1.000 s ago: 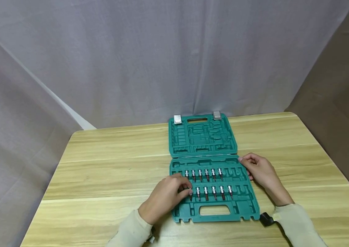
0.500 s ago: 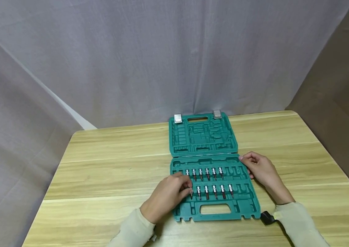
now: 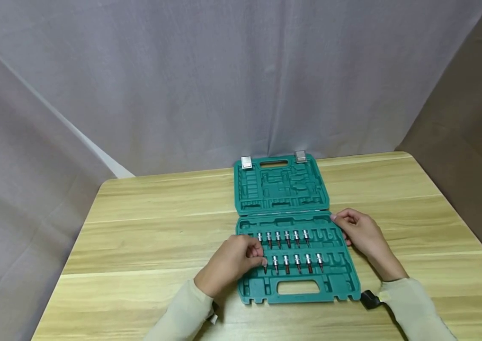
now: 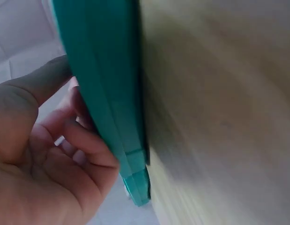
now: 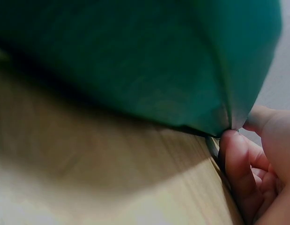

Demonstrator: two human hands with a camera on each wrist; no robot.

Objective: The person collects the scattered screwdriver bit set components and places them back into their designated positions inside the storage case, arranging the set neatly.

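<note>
**K:** Barely any motion since a second ago: the teal tool case sits a touch farther from the table's near edge, both hands in the same spots on it.

**R:** Left hand?

**K:** At the case's left edge, fingers curled over the rim, fingertips at the leftmost bit of the near row. Can't tell if it's pinching the bit or just touching it. Right hand is at the case's far right corner, by the hinge, fingers bent onto the rim.

**R:** Wrist cams add anything?

**K:** Only the outside. Left wrist view: blurred side wall of the case on the wooden table, fingers wrapped over its edge. Right wrist view: dark corner of the case, fingertips against it. Bits appear only in the head view.

**R:** Case condition?

**K:** Open flat mid-table, lid laid away from the person, two metal latches on its far edge. Base holds two rows of bits; remaining slots unfilled. Handle cutout nearest the person.
</note>
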